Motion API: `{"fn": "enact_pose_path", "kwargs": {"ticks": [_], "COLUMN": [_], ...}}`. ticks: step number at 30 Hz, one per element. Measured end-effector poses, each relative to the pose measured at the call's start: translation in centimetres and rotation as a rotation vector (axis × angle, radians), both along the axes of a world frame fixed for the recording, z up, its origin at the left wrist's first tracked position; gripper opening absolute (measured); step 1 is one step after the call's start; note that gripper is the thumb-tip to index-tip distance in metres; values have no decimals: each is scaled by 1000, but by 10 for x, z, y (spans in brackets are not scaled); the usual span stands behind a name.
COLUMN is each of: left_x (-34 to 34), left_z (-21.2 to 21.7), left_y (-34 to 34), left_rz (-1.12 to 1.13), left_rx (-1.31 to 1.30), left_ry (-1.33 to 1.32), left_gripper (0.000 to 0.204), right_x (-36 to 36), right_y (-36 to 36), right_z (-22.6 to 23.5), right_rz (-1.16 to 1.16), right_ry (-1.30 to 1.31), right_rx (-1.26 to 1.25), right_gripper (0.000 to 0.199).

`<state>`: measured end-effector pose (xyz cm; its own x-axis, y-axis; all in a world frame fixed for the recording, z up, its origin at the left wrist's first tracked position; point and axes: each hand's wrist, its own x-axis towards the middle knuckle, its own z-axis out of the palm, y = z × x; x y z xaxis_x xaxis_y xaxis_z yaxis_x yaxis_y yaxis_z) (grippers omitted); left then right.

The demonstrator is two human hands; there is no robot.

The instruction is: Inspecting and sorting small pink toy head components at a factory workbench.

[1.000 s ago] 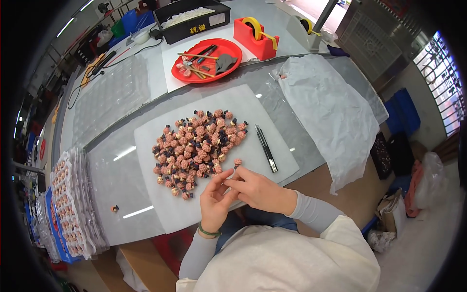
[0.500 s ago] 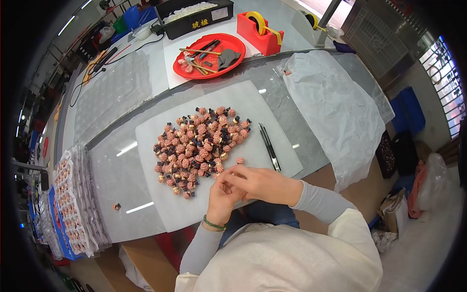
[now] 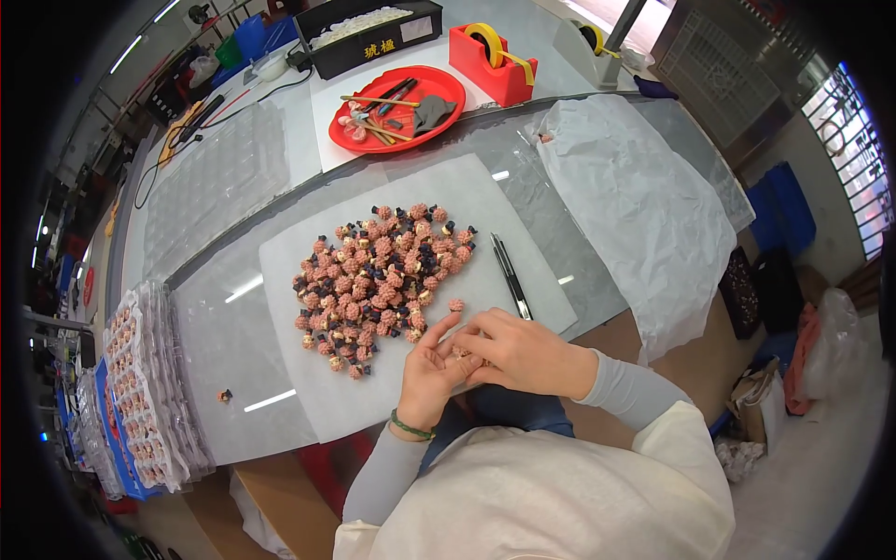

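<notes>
A heap of several small pink knobbly beads with dark caps (image 3: 378, 275) lies on a white sheet (image 3: 317, 401) in front of me. My left hand (image 3: 431, 373) and my right hand (image 3: 519, 351) meet at the sheet's near edge, fingers pinched together on one small pink bead (image 3: 460, 353), mostly hidden between them. One loose bead (image 3: 456, 304) rests just above my hands. A black pen (image 3: 511, 275) lies on the sheet to the right of the heap.
A red tray of tools (image 3: 397, 107) and a red tape dispenser (image 3: 492, 51) stand at the back. Clear blister trays (image 3: 219, 182) lie far left, filled ones stacked (image 3: 140, 392) at the left edge. Crumpled white paper (image 3: 644, 210) lies to the right. A stray bead (image 3: 224, 396) sits left.
My hands have drawn slightly nearer to me and stay pinched together; the head view shifted a little. The heap is unchanged.
</notes>
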<state>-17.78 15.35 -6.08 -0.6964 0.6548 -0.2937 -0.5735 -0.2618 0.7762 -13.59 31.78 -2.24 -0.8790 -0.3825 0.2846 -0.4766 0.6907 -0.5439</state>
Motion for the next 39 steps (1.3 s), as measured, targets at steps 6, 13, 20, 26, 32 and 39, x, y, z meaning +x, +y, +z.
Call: {"fn": "enact_pose_path", "kwargs": {"ticks": [6, 13, 20, 26, 32, 39], "left_x": [3, 11, 5, -16, -38, -53], "left_z": [12, 15, 32, 40, 28, 22], "left_y": [28, 94, 139, 184, 235, 280], "left_rz": [-95, -348, -480, -321, -188, -202], "left_rx": [17, 106, -126, -202, -231, -211], "left_ry": [2, 104, 722, 1163, 1709, 1609], "left_gripper": [61, 58, 34, 30, 27, 25], "right_x": [24, 64, 113, 170, 172, 194], "right_y": [19, 79, 243, 426, 447, 444], "right_z": [21, 20, 42, -32, -83, -105], "right_rz": [-144, -351, -1061, -1225, -1196, -1034], "right_ry": [-146, -6, 184, 164, 148, -22], "right_rx": [30, -172, -267, -827, -1181, -1187], "right_gripper": [26, 25, 20, 21, 21, 19]}}
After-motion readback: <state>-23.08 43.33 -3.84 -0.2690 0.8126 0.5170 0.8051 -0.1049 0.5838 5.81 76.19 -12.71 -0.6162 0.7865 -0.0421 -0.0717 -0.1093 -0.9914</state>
